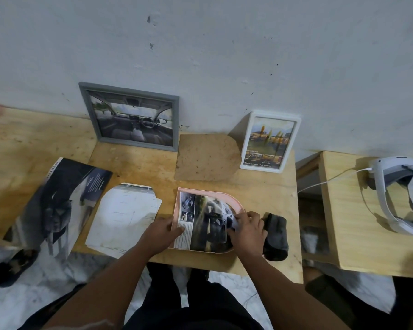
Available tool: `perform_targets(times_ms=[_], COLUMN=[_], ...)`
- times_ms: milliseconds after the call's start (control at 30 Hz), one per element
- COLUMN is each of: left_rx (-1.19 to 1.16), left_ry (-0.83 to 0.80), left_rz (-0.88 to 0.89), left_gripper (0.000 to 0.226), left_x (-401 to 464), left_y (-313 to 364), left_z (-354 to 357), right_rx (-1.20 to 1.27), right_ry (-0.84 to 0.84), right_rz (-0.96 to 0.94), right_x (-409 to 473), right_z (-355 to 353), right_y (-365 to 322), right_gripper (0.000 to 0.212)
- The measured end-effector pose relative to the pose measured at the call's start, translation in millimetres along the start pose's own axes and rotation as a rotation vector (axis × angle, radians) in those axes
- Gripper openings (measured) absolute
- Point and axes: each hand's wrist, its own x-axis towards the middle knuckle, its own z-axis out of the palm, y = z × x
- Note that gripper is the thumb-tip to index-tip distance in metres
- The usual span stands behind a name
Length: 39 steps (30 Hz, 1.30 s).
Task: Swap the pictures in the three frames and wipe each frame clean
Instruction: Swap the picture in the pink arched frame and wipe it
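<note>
From the head view we see print on the car picture (202, 223), but it is too blurred for us to read. Our left hand (161, 231) presses flat, fingers straight, on the picture's left edge. Our right hand (247, 226) pinches its right edge. The picture lies in the pink frame (210, 194), flat on the table (267, 186), long axis running away from us, rounded side right.

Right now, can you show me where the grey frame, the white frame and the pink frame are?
grey frame (93, 115): head view, on its left border.
white frame (246, 148): head view, on its left border.
pink frame (177, 203): head view, on its left rim.
</note>
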Motion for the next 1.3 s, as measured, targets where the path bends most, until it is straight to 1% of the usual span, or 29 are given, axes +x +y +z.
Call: perform_targets(times_ms=[67,100,133,233,267,300,367,433,500,567,633,700,767,800,900,933,1000,1067,1167,1200,1267,1300], left_rx=[0.021,0.021,0.02,0.022,-0.006,-0.061,-0.241,-0.451,-0.647,-0.82,-0.989,-1.093,-1.126,-1.149,-1.241,-1.248,-1.263,-1.202,-1.112,-1.104,-1.114,-1.117], left_ry=[0.005,0.004,0.004,0.046,0.082,0.129,0.181,0.147,0.115,0.142,0.181,0.24,0.351,0.411,0.589,0.641,0.716,0.753,0.746,0.742,0.766,0.773], left_rz=[-0.009,-0.017,-0.032,-0.049,-0.053,-0.061,-0.131,-0.195,-0.185,-0.182,-0.216,-0.232,-0.263,-0.298,-0.386,-0.414,-0.46,-0.481,-0.51,-0.521,-0.577,-0.607], left_gripper=[0.023,0.026,0.032,0.046,0.045,0.043,0.04,0.046,0.053,0.042,0.034,0.028,0.014,0.009,0.011,0.013,0.01,0.006,0.021,0.022,0.017,0.016], left_x=[-0.2,0.4,0.5,-1.9,-3.6,-5.5,-7.1,-7.2,-8.1,-12.1,-18.4,-27.4,-35.6,-40.6,-56.0,-60.7,-71.8,-82.4,-92.6,-96.6,-103.0,-106.0], left_y=[-0.3,-2.0,-2.8,-1.4,3.0,8.4,17.3,20.0,16.0,11.7,3.2,-10.9,-36.0,-50.9,-104.9,-124.0,-155.2,-181.6,-219.7,-230.1,-249.0,-255.6], left_z=[-1.3,-1.0,-1.2,-1.6,-3.2,-5.2,-10.3,-20.3,-32.5,-49.5,-69.4,-90.5,-109.6,-118.9,-144.4,-151.9,-163.6,-174.1,-185.1,-188.2,-190.2,-190.6], right_rx=[0.078,0.177,0.318,0.796,0.909,0.99,1.056,1.063,1.049,1.006,1.004,1.038,1.061,1.057,0.974,0.912,0.78,0.659,0.5,0.468,0.43,0.42], right_ry=[-0.003,-0.023,-0.067,-0.166,-0.169,-0.165,-0.165,-0.17,-0.17,-0.153,-0.115,-0.097,-0.134,-0.186,-0.42,-0.467,-0.493,-0.494,-0.44,-0.434,-0.45,-0.468], right_rz=[0.004,0.007,0.016,0.063,0.095,0.123,0.16,0.159,0.11,0.052,0.026,-0.001,-0.053,-0.073,-0.087,-0.108,-0.168,-0.231,-0.372,-0.408,-0.473,-0.498], right_x=[-0.6,-1.5,-3.2,-7.9,-8.5,-8.2,-3.2,4.0,7.2,7.4,6.5,4.9,2.6,1.8,-2.0,-1.9,-2.5,-2.4,0.0,-0.7,-4.4,-6.2], right_z=[-2.4,-3.8,-7.4,-27.3,-35.5,-44.2,-56.7,-66.1,-73.4,-78.1,-77.6,-72.3,-62.9,-56.2,-31.7,-21.9,-2.6,17.7,51.9,62.7,78.0,84.2], right_y=[1.1,2.3,2.5,4.0,3.6,2.0,-1.1,-9.2,-28.9,-56.1,-90.0,-127.1,-166.6,-186.3,-243.4,-260.0,-293.3,-325.9,-369.2,-381.1,-401.3,-409.2], right_gripper=[0.036,0.034,0.037,0.06,0.061,0.056,0.048,0.047,0.049,0.045,0.039,0.032,0.029,0.028,0.033,0.035,0.037,0.036,0.04,0.037,0.027,0.027])
